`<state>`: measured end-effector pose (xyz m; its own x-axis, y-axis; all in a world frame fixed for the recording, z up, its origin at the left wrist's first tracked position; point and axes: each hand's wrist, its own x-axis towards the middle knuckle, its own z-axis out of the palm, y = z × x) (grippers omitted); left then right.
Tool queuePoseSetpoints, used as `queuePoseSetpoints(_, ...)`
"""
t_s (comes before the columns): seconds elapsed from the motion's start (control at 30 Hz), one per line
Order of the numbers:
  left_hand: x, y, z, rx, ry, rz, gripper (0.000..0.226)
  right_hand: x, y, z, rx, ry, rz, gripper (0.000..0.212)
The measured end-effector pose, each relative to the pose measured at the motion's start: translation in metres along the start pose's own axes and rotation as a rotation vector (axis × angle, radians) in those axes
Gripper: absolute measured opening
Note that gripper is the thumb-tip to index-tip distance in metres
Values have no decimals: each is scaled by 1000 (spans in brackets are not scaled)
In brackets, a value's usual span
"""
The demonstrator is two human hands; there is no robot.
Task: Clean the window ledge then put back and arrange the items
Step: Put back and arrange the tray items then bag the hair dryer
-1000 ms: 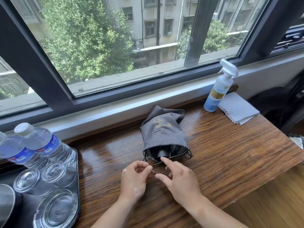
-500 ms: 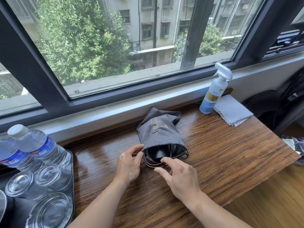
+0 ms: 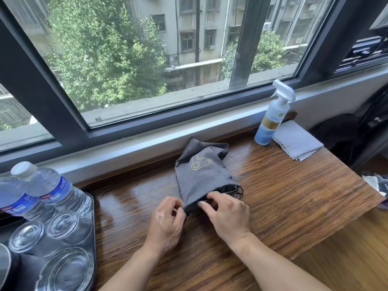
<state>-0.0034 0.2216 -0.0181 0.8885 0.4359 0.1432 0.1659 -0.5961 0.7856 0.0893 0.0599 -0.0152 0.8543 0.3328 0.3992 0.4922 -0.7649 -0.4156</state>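
A grey drawstring pouch [image 3: 201, 175] with a yellow printed logo lies on the wooden window ledge [image 3: 294, 196], its mouth toward me. My left hand [image 3: 165, 223] pinches the pouch's open edge at the left. My right hand [image 3: 226, 213] grips the same edge from the right, fingers curled over the mouth and the black drawstring. What is inside the pouch is hidden. A white spray bottle [image 3: 273, 116] stands upright at the ledge's back right, with a folded grey cloth [image 3: 298, 141] lying beside it.
A dark tray [image 3: 91, 206] at the left holds two water bottles [image 3: 48, 187] and several upturned glasses [image 3: 67, 225]. The grey window sill [image 3: 147, 143] and dark frame run along the back. The ledge ends at the right, with dark bags [image 3: 361, 135] beyond it.
Both hands have closed onto the pouch's mouth. The dark opening that showed before is now mostly covered by fabric and my fingers. The view has drifted slightly right.
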Motion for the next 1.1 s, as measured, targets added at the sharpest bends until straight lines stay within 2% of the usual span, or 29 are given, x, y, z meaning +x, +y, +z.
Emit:
queuePoseSetpoints(0.07,-4,5,3,-6,5,35,10,5,-5,6,15,-13,23,30)
queuePoseSetpoints(0.17,-4,8,5,-45,17,-10,14,9,-10,16,95,-28,17,27)
queuePoseSetpoints(0.33,-1,0,7,0,12,-56,9,-11,-5,15,386,-175,-145,8)
queuePoseSetpoints(0.43,1,-1,10,13,12,-89,11,-23,7,0,494,-170,-158,22)
queuePoseSetpoints(0.57,-1,0,11,10,34,-101,17,-22,33,-16,403,-36,-23,35)
queuePoseSetpoints(0.67,-4,5,12,-34,36,-125,21,1,50,-21,279,-64,43,57)
queuePoseSetpoints(0.8,-2,11,16,22,33,-92,32,32,55,-21,274,-173,-102,39)
queuePoseSetpoints(0.9,4,13,18,123,36,-48,25,44,53,-16,261,-223,-88,29)
queuePoseSetpoints(1.1,-1,7,10,171,62,-42,29,65,35,-6,106,-240,-42,16)
